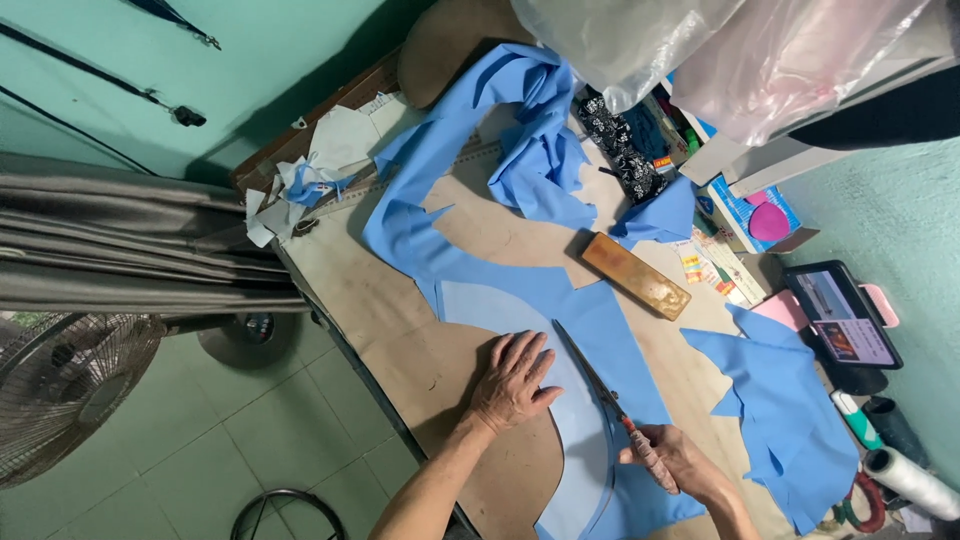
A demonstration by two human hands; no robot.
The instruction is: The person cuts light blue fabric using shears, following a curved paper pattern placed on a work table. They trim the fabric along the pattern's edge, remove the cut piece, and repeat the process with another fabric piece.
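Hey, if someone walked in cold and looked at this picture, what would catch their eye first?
Most likely the bright blue fabric sprawled across the brown worktable. At its near end the left hand presses flat on a paler pattern piece, while the right hand holds scissors with their blades on the cloth. A wooden block lies just beyond, and a fan stands on the floor at far left.
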